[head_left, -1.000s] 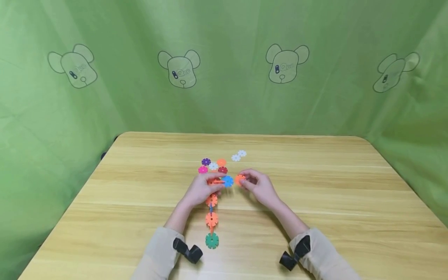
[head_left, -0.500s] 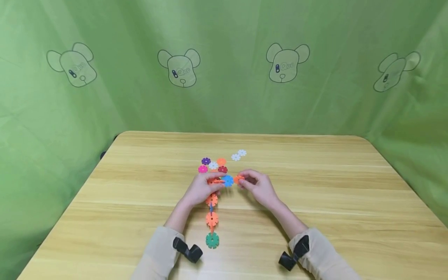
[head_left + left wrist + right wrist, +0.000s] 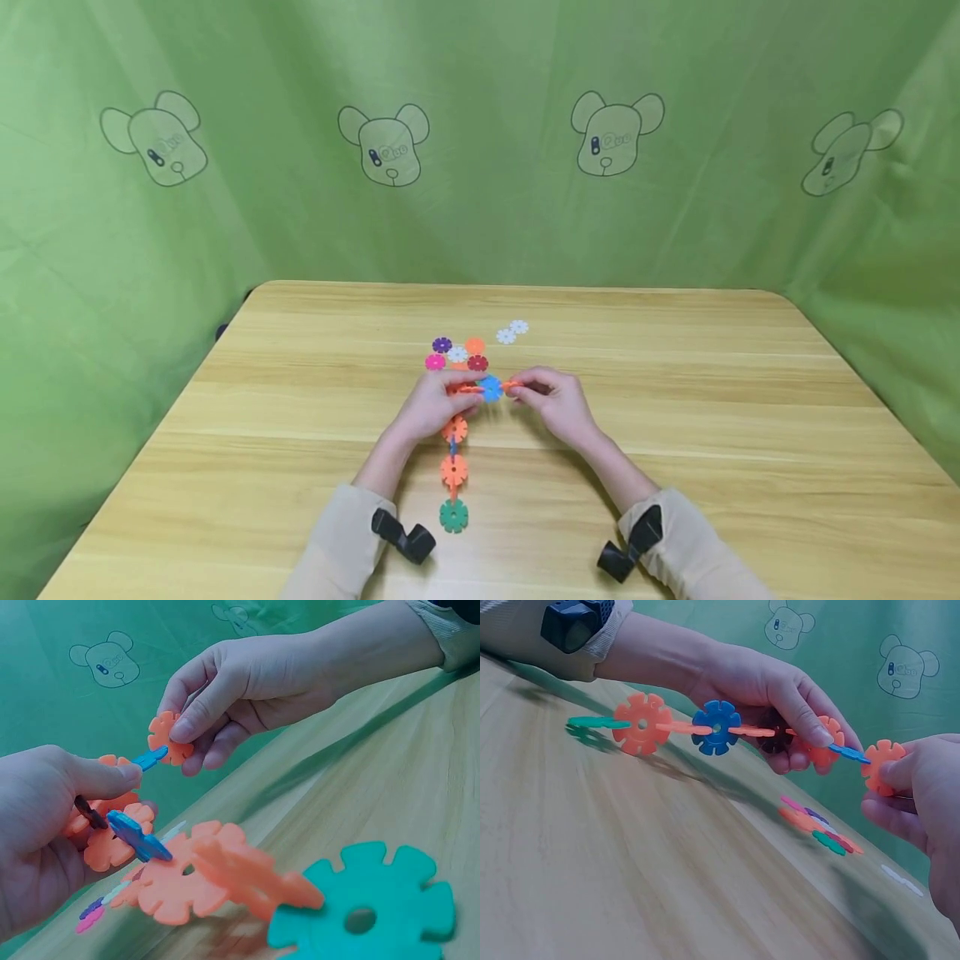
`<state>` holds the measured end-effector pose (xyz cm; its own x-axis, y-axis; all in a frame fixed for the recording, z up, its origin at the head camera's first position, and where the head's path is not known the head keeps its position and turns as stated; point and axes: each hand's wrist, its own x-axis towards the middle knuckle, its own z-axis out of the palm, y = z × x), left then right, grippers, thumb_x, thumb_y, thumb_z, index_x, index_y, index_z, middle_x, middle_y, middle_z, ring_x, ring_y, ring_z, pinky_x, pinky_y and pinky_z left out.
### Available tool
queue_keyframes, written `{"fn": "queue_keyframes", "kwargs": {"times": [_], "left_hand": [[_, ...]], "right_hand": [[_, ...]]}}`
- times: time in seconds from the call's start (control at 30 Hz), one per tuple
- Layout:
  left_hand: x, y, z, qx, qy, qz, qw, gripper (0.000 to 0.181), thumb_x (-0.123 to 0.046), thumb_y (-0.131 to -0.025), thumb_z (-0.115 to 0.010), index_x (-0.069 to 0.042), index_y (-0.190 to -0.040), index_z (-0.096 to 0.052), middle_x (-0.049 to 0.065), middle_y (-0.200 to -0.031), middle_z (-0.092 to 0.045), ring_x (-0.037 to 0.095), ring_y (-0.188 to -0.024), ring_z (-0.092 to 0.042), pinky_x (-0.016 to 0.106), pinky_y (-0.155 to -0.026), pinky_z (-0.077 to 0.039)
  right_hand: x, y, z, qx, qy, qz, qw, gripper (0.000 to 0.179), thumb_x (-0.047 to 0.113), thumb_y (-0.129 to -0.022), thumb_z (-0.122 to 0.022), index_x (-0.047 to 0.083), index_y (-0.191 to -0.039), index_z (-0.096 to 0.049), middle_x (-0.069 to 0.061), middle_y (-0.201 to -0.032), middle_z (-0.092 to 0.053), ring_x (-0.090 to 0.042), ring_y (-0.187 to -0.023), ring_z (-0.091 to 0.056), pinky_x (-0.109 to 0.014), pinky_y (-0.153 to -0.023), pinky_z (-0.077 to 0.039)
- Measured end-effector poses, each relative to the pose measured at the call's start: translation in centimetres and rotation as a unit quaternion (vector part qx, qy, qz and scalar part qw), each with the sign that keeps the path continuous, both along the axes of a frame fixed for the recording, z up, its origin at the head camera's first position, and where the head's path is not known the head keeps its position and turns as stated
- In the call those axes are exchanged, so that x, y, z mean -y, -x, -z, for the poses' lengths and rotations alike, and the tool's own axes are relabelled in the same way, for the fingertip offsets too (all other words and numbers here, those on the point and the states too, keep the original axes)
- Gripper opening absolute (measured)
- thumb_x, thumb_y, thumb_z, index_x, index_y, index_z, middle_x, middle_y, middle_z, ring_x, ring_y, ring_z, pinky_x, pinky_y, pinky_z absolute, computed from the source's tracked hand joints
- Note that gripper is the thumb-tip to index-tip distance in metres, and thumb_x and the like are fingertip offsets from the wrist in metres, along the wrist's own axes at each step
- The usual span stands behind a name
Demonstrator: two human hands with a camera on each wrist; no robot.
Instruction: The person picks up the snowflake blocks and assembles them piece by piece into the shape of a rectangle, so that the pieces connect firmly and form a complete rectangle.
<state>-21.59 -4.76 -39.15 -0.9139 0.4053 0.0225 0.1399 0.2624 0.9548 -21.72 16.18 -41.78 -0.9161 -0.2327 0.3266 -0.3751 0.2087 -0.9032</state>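
My left hand (image 3: 431,407) pinches an orange snowflake disc (image 3: 823,742) in a chain of slotted plastic discs. A light blue disc (image 3: 491,389) sticks out to the right of these fingers. In my right hand (image 3: 561,408), thumb and fingers pinch another orange disc (image 3: 877,766), whose edge meets the light blue disc's outer edge. Toward the body the chain runs on through a dark blue disc (image 3: 709,739) and orange discs (image 3: 453,471) to a green disc (image 3: 453,517) at its end. The left hand covers part of the chain.
Beyond the left hand lie loose discs: purple (image 3: 442,345), white (image 3: 457,354), pink (image 3: 435,362), orange (image 3: 475,345) and dark red (image 3: 477,363). Two white discs (image 3: 506,336) lie farther back. A green curtain (image 3: 495,233) hangs behind the wooden table (image 3: 675,375).
The orange disc in my right hand has turned from face-up to edge-on and moved left against the light blue disc. My left hand stays nearly still.
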Motion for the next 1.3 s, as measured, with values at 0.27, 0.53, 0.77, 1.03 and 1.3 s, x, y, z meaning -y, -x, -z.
{"fn": "queue_keyframes", "kwargs": {"times": [0.27,0.53,0.77,1.03,1.3], "left_hand": [[-0.1,1.1,1.9,0.001,-0.008,-0.003,1.0000,0.035,-0.006,-0.084,-0.066,-0.007,-0.119,-0.063,0.009,-0.102,-0.065,0.019,-0.074,-0.065,0.030,-0.066,-0.054],[-0.3,0.8,2.0,-0.003,-0.024,-0.004,0.9997,0.034,-0.004,-0.084,-0.066,-0.001,-0.118,-0.062,0.012,-0.096,-0.060,0.020,-0.074,-0.064,0.033,-0.069,-0.054],[-0.4,0.9,1.9,0.008,-0.046,0.000,0.9989,0.034,-0.002,-0.085,-0.064,-0.001,-0.118,-0.062,0.015,-0.107,-0.057,0.024,-0.080,-0.065,0.030,-0.071,-0.054],[-0.1,1.1,1.9,-0.073,0.036,0.010,0.9966,0.040,-0.013,-0.082,-0.071,-0.007,-0.120,-0.063,0.008,-0.121,-0.059,0.022,-0.102,-0.055,0.039,-0.084,-0.047],[-0.2,1.0,1.8,-0.091,0.051,0.023,0.9943,0.045,-0.014,-0.079,-0.073,-0.005,-0.122,-0.060,0.009,-0.123,-0.058,0.027,-0.116,-0.049,0.048,-0.097,-0.037]], "right_hand": [[0.2,-0.6,-0.8,-0.008,0.018,-0.003,0.9998,0.007,-0.006,-0.082,-0.064,-0.008,-0.088,-0.067,-0.020,-0.086,-0.066,-0.024,-0.077,-0.067,-0.033,-0.069,-0.055],[0.3,-0.4,-0.2,-0.008,0.022,-0.002,0.9997,0.007,-0.006,-0.081,-0.065,-0.009,-0.086,-0.068,-0.020,-0.085,-0.066,-0.018,-0.075,-0.067,-0.031,-0.068,-0.055],[0.8,-1.5,-2.2,-0.016,0.012,0.000,0.9998,0.007,-0.012,-0.080,-0.063,-0.013,-0.087,-0.066,-0.024,-0.085,-0.065,-0.036,-0.076,-0.065,-0.040,-0.070,-0.054],[0.5,-0.7,-0.6,-0.020,-0.023,0.007,0.9995,0.008,-0.003,-0.081,-0.067,-0.006,-0.088,-0.068,-0.015,-0.086,-0.066,-0.026,-0.076,-0.065,-0.028,-0.070,-0.054],[0.4,-0.3,0.2,-0.016,-0.046,0.025,0.9985,0.009,0.004,-0.080,-0.070,0.001,-0.089,-0.070,-0.009,-0.086,-0.067,-0.016,-0.075,-0.062,-0.025,-0.069,-0.052]]}}
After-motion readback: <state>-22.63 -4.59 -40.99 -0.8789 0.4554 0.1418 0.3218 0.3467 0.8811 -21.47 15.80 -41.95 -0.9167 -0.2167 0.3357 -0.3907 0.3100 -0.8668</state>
